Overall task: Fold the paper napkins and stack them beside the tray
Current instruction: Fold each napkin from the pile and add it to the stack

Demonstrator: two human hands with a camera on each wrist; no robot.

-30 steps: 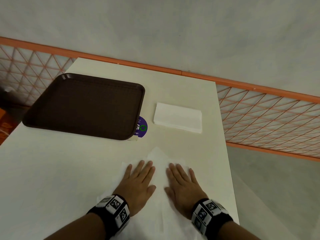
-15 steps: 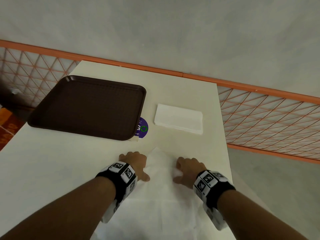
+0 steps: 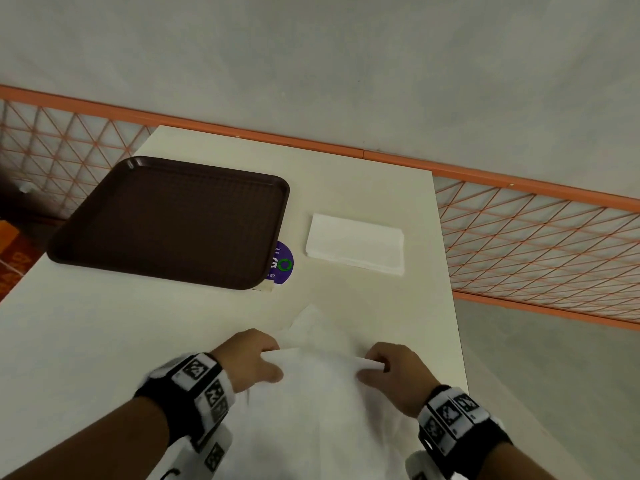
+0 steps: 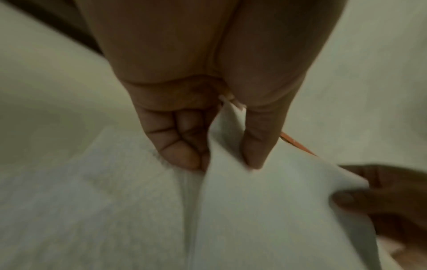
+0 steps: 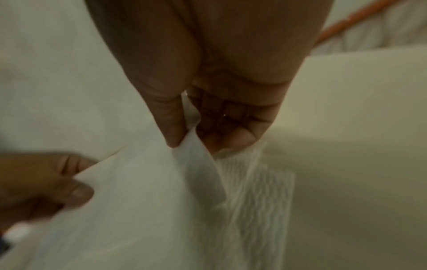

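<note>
Napkin (image 3: 311,386) edge now lifted, pinched in left hand (image 3: 247,362) and right hand (image 3: 393,372) fingers (image 4: 258,146).

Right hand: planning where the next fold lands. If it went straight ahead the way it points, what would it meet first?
The right hand, pinching the napkin, points up the table; likely the folded stack comes first, though depth is unclear.
</note>
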